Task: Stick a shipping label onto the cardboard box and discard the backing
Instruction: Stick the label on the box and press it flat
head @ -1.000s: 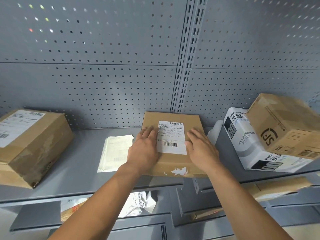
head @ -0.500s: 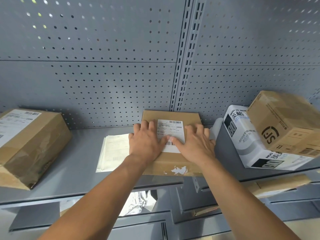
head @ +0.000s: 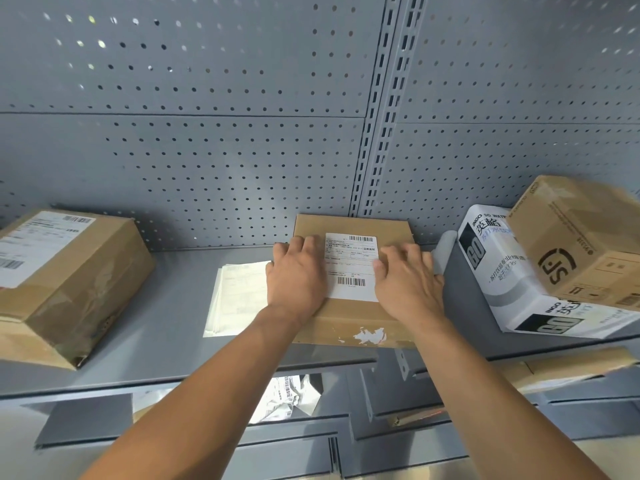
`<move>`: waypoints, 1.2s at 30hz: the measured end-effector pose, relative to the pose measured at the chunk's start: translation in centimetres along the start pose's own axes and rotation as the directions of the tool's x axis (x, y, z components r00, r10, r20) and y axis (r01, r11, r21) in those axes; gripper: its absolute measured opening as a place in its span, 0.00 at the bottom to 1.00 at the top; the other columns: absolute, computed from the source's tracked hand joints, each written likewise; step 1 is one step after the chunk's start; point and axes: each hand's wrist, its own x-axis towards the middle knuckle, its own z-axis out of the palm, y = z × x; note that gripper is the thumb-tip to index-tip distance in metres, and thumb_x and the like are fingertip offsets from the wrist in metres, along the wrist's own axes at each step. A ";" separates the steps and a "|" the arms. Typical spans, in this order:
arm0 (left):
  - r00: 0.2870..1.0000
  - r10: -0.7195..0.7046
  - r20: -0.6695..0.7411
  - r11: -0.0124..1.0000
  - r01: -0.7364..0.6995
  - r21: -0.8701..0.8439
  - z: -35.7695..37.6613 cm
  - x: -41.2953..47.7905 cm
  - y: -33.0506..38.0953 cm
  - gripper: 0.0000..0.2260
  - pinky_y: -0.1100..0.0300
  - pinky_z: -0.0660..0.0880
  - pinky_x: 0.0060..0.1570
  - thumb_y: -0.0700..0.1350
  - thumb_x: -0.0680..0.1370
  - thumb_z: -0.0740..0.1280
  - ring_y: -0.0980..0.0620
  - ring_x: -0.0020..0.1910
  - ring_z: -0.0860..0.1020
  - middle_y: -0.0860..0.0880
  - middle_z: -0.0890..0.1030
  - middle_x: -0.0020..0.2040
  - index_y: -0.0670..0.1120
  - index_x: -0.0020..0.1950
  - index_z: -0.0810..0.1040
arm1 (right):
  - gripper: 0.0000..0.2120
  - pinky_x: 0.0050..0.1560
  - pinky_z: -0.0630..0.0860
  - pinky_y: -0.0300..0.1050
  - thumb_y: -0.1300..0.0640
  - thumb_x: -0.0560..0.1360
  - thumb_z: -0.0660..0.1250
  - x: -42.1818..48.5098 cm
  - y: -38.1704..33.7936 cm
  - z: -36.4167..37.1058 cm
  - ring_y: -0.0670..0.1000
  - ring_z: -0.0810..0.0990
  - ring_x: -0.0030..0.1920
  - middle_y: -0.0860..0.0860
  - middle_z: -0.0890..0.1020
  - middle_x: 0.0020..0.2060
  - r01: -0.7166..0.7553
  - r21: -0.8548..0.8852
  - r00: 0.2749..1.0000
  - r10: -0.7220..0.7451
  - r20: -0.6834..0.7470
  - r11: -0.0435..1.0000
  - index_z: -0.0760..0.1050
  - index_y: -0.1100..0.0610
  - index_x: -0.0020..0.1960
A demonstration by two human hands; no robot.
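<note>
A flat brown cardboard box [head: 349,327] lies on the grey shelf against the pegboard. A white shipping label [head: 350,265] with barcodes lies flat on the box's top. My left hand [head: 296,277] rests palm down on the box, covering the label's left edge. My right hand [head: 408,282] lies palm down at the label's right edge, fingers spread. Neither hand holds anything. A pale stack of backing sheets [head: 235,299] lies on the shelf just left of the box.
A bigger labelled cardboard box [head: 69,282] sits at the shelf's left. To the right stand a white printed package [head: 502,271] and a tilted brown carton [head: 581,244]. The grey shelf [head: 166,327] shows bare metal between boxes. Crumpled paper [head: 284,396] lies on a lower level.
Both hands slid outward from the label's middle to its left and right edges, uncovering the lower barcode again. The box has not moved.
</note>
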 end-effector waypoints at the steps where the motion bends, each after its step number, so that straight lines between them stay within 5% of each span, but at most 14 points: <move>1: 1.000 -0.003 0.006 1.000 0.003 -0.007 -0.1 0.0 0.0 0.16 0.45 0.72 0.53 0.50 0.83 0.58 0.40 0.63 0.69 0.48 0.76 0.65 0.50 0.71 0.69 | 0.26 0.64 0.70 0.64 0.34 0.81 0.51 -0.1 -0.1 0.0 0.58 0.66 0.70 0.52 0.69 0.70 -0.003 -0.030 1.000 0.003 0.006 1.000 0.70 0.47 0.70; 7: 0.998 0.010 0.067 0.995 -0.017 0.102 0.1 0.1 0.4 0.33 0.42 0.73 0.58 0.71 0.76 0.59 0.42 0.67 0.67 0.49 0.73 0.68 0.48 0.71 0.68 | 0.44 0.63 0.70 0.64 0.18 0.69 0.50 -0.1 -0.5 -0.2 0.58 0.66 0.71 0.51 0.68 0.70 -0.016 -0.064 0.999 0.018 0.035 0.998 0.68 0.47 0.72; 11: 0.998 -0.002 0.068 0.997 -0.003 0.076 0.2 0.2 0.3 0.28 0.41 0.73 0.58 0.67 0.78 0.60 0.41 0.67 0.67 0.49 0.74 0.67 0.49 0.70 0.69 | 0.31 0.63 0.71 0.63 0.28 0.76 0.56 0.0 -0.4 -0.1 0.58 0.66 0.70 0.50 0.69 0.70 -0.021 -0.039 1.000 0.022 0.015 0.999 0.70 0.46 0.70; 14: 0.998 -0.003 0.060 0.999 0.001 0.039 0.2 0.2 0.1 0.18 0.43 0.72 0.57 0.55 0.82 0.60 0.41 0.67 0.66 0.49 0.74 0.68 0.49 0.69 0.70 | 0.21 0.63 0.70 0.62 0.38 0.81 0.57 -0.1 -0.2 0.0 0.57 0.67 0.70 0.51 0.70 0.70 -0.020 -0.005 1.000 0.020 -0.010 1.000 0.71 0.45 0.70; 19: 0.998 0.023 0.056 0.999 -0.025 0.043 0.0 -0.1 -0.1 0.13 0.43 0.71 0.55 0.44 0.82 0.58 0.42 0.66 0.67 0.50 0.77 0.66 0.50 0.67 0.72 | 0.18 0.63 0.72 0.62 0.50 0.83 0.57 -0.4 0.1 -0.1 0.56 0.68 0.69 0.50 0.71 0.69 0.004 0.021 1.000 -0.003 -0.016 1.000 0.71 0.45 0.72; 24: 0.994 0.080 0.073 0.982 -0.091 0.167 -0.5 0.3 -0.1 0.18 0.47 0.67 0.52 0.44 0.81 0.58 0.42 0.63 0.70 0.50 0.78 0.65 0.50 0.71 0.69 | 0.22 0.60 0.72 0.60 0.39 0.82 0.53 0.7 -0.4 -0.9 0.59 0.71 0.64 0.55 0.74 0.64 0.004 -0.137 0.999 -0.009 -0.035 0.991 0.73 0.50 0.67; 29: 0.995 0.020 0.093 0.969 -0.042 0.243 0.1 1.8 1.4 0.26 0.42 0.68 0.59 0.65 0.80 0.57 0.41 0.64 0.71 0.45 0.73 0.64 0.49 0.71 0.69 | 0.43 0.63 0.69 0.59 0.22 0.73 0.50 2.0 -0.9 -0.3 0.61 0.66 0.69 0.56 0.68 0.68 0.006 -0.127 0.998 0.003 0.070 0.992 0.66 0.52 0.74; 36: 0.998 -0.050 0.045 0.985 0.042 0.168 1.1 2.2 1.3 0.26 0.41 0.69 0.59 0.67 0.79 0.58 0.43 0.63 0.74 0.47 0.73 0.62 0.51 0.69 0.70 | 0.30 0.65 0.69 0.61 0.32 0.79 0.54 2.2 -0.6 0.1 0.60 0.64 0.70 0.55 0.68 0.70 0.001 -0.078 0.999 0.003 0.043 0.997 0.69 0.50 0.71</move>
